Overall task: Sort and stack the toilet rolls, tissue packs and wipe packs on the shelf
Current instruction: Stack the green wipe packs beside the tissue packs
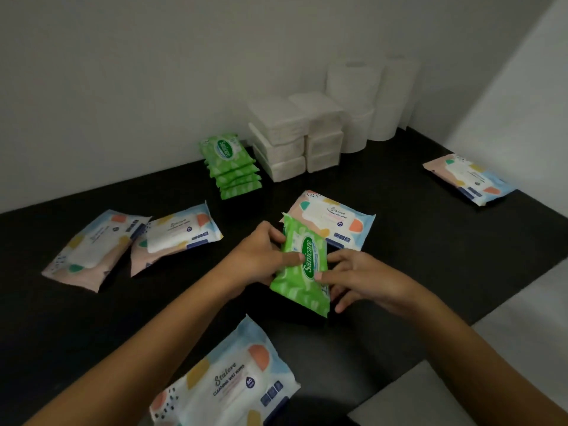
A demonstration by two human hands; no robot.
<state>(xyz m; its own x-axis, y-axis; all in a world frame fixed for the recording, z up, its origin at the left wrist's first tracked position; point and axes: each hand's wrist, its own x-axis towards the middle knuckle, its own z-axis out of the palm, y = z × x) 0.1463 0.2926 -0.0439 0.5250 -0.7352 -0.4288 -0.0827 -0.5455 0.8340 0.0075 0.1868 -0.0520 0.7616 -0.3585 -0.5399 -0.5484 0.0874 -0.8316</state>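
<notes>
Head view: fingers (292, 258) of the left hand (261, 256) and right hand (359, 278) pinch a green wipe pack (302, 265) by its long edges, probably to carry it level. It sits well in front of the green stack (230, 164), its likely home. Tissue packs (295, 139) and toilet rolls (368, 99) stand right of that stack, and pastel wipe packs (332, 219) lie scattered in front.

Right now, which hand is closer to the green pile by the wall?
Left. The left hand is in front of the green pile, slightly right; the right hand is farther right, beyond the green pack both hold.
</notes>
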